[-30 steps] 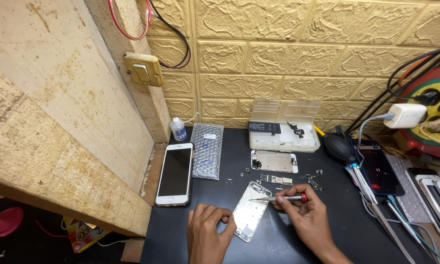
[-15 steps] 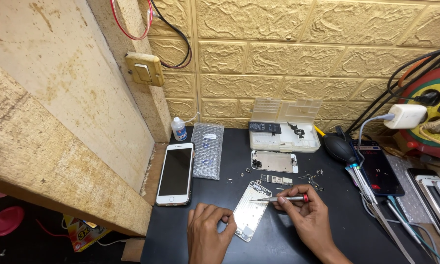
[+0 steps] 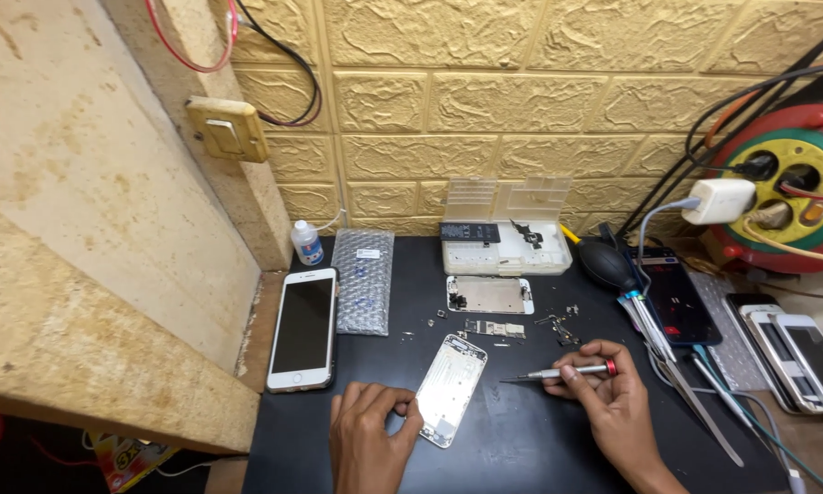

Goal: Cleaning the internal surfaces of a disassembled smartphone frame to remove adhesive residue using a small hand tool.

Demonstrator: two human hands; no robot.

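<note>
On the black work mat, right in front of me, lies the silver metal rear shell of an opened phone, tilted a little with its lower end toward me. My left hand rests at its lower left edge, fingers curled and thumb touching the rim, steadying it flat rather than lifting it. My right hand is closed on a slim precision screwdriver with a red cap; I pinch it between thumb and fingers, and its tip points left toward the shell but stops just short of it, hanging over bare mat.

Just beyond the shell lie a narrow circuit board and a second silver phone plate, with tiny screws and brackets scattered near them. A clear plastic parts tray sits against the yellow brick wall. A white phone with a dark screen lies well to the left, beside a bubble-wrap pouch.

I judge that I am between screws, with the shell already stripped of its board. The next move calls for bringing the tip down squarely onto a small screw head while my left hand keeps the shell from sliding, with light pressure only.
</note>
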